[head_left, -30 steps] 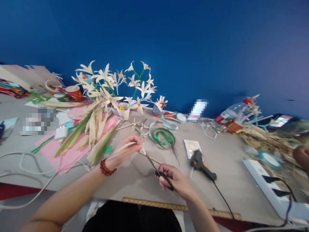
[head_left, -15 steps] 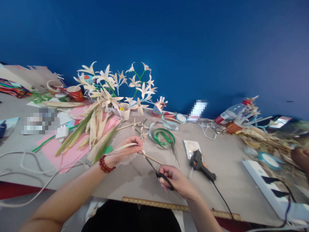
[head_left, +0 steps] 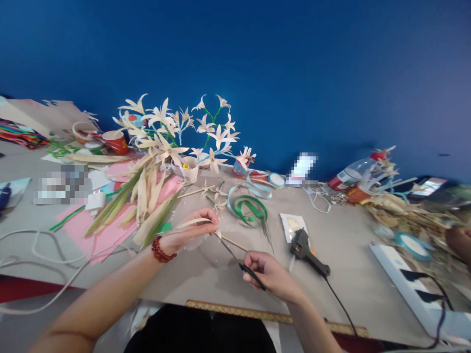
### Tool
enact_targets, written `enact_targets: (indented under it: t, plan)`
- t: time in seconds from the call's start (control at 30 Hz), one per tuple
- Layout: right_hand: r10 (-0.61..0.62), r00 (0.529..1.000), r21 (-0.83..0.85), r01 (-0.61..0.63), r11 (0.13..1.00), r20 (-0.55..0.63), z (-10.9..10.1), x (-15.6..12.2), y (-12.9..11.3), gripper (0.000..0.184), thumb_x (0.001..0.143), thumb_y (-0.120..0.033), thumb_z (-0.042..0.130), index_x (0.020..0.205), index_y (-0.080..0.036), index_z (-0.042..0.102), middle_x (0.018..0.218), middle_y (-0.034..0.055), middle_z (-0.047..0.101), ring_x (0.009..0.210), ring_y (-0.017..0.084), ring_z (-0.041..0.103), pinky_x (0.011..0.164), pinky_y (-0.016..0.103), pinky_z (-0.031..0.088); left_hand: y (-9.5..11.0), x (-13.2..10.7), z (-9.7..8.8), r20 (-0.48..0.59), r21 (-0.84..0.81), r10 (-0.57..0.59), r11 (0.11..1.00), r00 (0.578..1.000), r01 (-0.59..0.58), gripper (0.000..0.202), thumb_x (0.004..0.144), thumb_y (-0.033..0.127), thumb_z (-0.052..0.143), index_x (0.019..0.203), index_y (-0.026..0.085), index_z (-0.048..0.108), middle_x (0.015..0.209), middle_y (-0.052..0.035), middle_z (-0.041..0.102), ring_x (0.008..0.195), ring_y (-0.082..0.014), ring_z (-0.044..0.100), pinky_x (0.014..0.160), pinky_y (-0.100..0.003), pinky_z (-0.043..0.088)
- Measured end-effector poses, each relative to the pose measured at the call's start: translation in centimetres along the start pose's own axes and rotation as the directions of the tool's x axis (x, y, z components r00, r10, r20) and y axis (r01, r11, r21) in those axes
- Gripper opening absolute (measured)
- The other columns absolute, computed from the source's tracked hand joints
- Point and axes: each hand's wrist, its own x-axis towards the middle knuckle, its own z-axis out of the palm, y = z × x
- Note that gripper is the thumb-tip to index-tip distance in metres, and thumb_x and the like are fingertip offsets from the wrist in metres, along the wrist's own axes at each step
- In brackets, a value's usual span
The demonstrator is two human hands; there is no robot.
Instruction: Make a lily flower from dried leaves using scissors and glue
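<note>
My left hand [head_left: 191, 228], with a red bead bracelet on its wrist, pinches a pale dried leaf strip [head_left: 191, 223] above the grey table [head_left: 349, 274]. A thin stick runs from that hand toward the right. My right hand [head_left: 270, 272] is closed round the black handles of a pair of scissors [head_left: 241, 262]. The scissor blades point up and left and meet the strip just beside my left fingertips.
A black glue gun [head_left: 307, 251] with its cord lies right of my right hand. Green and blue ribbon coils [head_left: 250, 206], pale leaf flowers in cups [head_left: 172, 132], long leaves on pink paper [head_left: 143, 201], white cables, a white power strip [head_left: 412, 289] and dried husks surround the work spot. Another person's hand [head_left: 458, 240] shows at far right.
My right hand with the scissors has shifted slightly down and right, and the blades look more closed. My left hand keeps its pinch on the strip in the same place.
</note>
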Motion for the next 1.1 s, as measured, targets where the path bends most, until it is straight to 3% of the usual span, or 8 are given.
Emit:
enact_targets:
  t: [0.37,0.53,0.63,0.77,0.93,1.1]
  plan:
    - [-0.027,0.999,-0.144,0.022,0.989,-0.031,-0.6,0.0,-0.3,0.039,0.068,-0.044,0.079,0.066,-0.019,0.048,0.046,-0.0080,0.048,0.042,0.006,0.036,0.041,0.018,0.023,0.1,0.0,-0.1,0.018,0.060,-0.029,0.998,0.999,0.028,0.015,0.078,0.029,0.068,0.081,0.017,0.060,0.073,-0.0005,0.058,0.067,-0.0128,0.053,0.063,-0.024,0.040]
    - [-0.039,0.996,-0.228,0.019,0.973,-0.082,-1.3,-0.5,-0.2,0.040,0.067,-0.043,0.079,0.065,-0.019,0.047,0.047,-0.0079,0.047,0.043,0.008,0.040,0.041,0.018,0.025,0.1,0.1,0.1,-0.027,0.043,0.000,0.999,1.000,0.002,0.015,0.078,0.029,0.069,0.080,0.017,0.060,0.073,-0.0009,0.058,0.067,-0.0128,0.054,0.064,-0.024,0.041]
    - [-0.062,0.992,-0.197,0.038,0.980,-0.113,-1.4,-0.9,0.0,0.040,0.071,-0.047,0.075,0.070,-0.020,0.046,0.052,-0.0073,0.048,0.046,0.009,0.044,0.045,0.019,0.030,-0.1,0.0,0.5,-0.085,0.014,0.029,1.000,0.996,-0.028,0.016,0.080,0.031,0.067,0.081,0.017,0.059,0.077,-0.0019,0.058,0.071,-0.0137,0.056,0.067,-0.025,0.044]
    - [-0.139,0.975,-0.069,0.128,0.989,-0.171,0.6,-0.4,0.1,0.044,0.072,-0.056,0.071,0.075,-0.020,0.045,0.062,-0.0047,0.051,0.054,0.009,0.045,0.050,0.021,0.032,-0.5,-0.4,1.4,-0.192,0.021,0.096,0.995,0.977,-0.094,0.015,0.086,0.033,0.060,0.084,0.018,0.057,0.082,-0.0020,0.060,0.074,-0.0143,0.059,0.072,-0.027,0.046]
    - [-0.208,0.952,0.104,0.235,0.966,-0.224,4.7,1.7,0.3,0.050,0.072,-0.064,0.066,0.077,-0.021,0.042,0.056,-0.0041,0.054,0.047,0.009,0.041,0.046,0.022,0.029,-0.6,-0.8,2.3,-0.231,0.142,0.200,0.975,0.952,-0.170,0.018,0.088,0.035,0.057,0.082,0.018,0.057,0.094,-0.0055,0.063,0.084,-0.0175,0.062,0.078,-0.030,0.048]
    - [-0.255,0.933,0.201,0.309,0.930,-0.254,6.2,2.8,0.3,0.047,0.078,-0.064,0.061,0.079,-0.021,0.043,0.056,-0.0023,0.057,0.038,0.006,0.034,0.040,0.022,0.023,-1.1,-0.7,2.8,-0.265,0.089,0.255,0.967,0.930,-0.240,0.018,0.087,0.033,0.059,0.078,0.019,0.051,0.094,-0.0048,0.064,0.084,-0.0176,0.063,0.078,-0.032,0.049]
